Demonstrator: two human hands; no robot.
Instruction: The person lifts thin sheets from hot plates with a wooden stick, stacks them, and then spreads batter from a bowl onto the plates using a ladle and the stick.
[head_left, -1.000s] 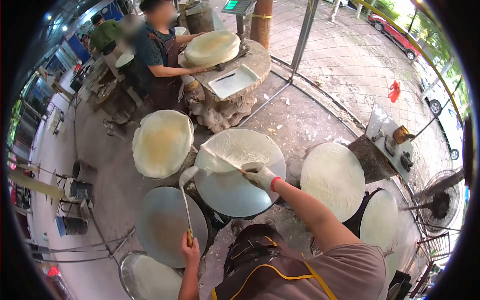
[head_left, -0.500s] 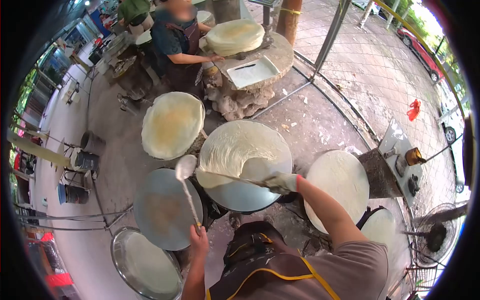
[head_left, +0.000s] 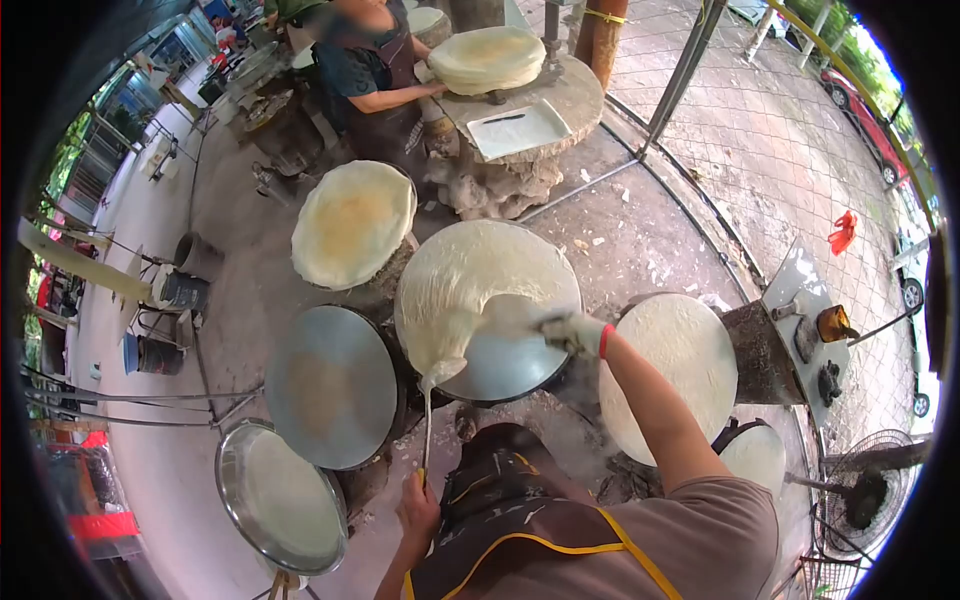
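A: Right hand [head_left: 572, 330], gloved, red cuff, is closing around a flat spreader; blade itself is too blurred to trace. It is working over the centre griddle [head_left: 520, 370], where a pale batter sheet [head_left: 470, 275] is covering the far and left parts, leaving bare metal nearest the person.

B: And the left hand [head_left: 418, 510]?

A: It is gripping the handle end of a long ladle [head_left: 430, 420], fist shut. The bowl is sitting at the near-left rim of that griddle, touching the batter's edge.

B: Room around it?

A: The bare griddle [head_left: 330, 385] is lying just left, rims almost meeting. A cooked round [head_left: 352, 222] is sitting on the one behind. Another battered griddle [head_left: 670, 375] is lying right, under the forearm. A steel tray [head_left: 282, 497], holding a pale sheet, is sitting near left. Open concrete is lying further left. Across, another person [head_left: 375, 80] is touching a stack of rounds [head_left: 487, 58] on a stone table [head_left: 570, 100]
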